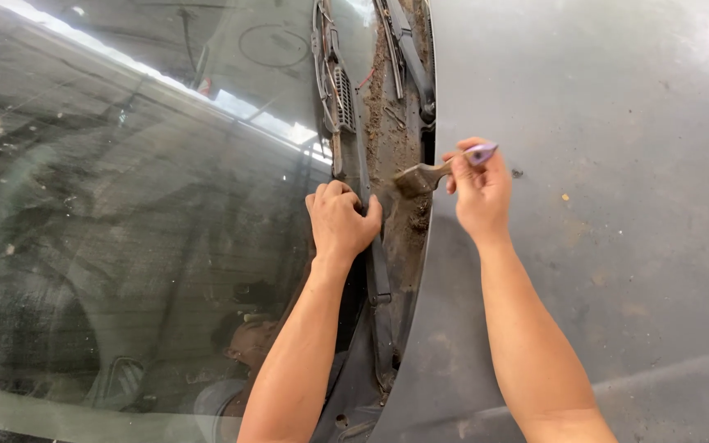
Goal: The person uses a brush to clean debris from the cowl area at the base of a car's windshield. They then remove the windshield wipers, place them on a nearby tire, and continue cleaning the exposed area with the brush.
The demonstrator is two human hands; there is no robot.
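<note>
My left hand (340, 221) is closed around a black wiper arm (377, 283) at the base of a car windscreen (125, 205). My right hand (479, 190) holds a small paintbrush (430, 174) with a purple handle tip. Its bristles touch the dirt-filled cowl channel (400, 131) between the windscreen and the grey bonnet (601, 164). The two hands are close together, on either side of the channel.
More wiper arms and a slotted grille (340, 90) lie further up the channel, which is coated in brown dirt. The glass reflects a person and a roof. The bonnet is dusty with a few small specks (565, 197).
</note>
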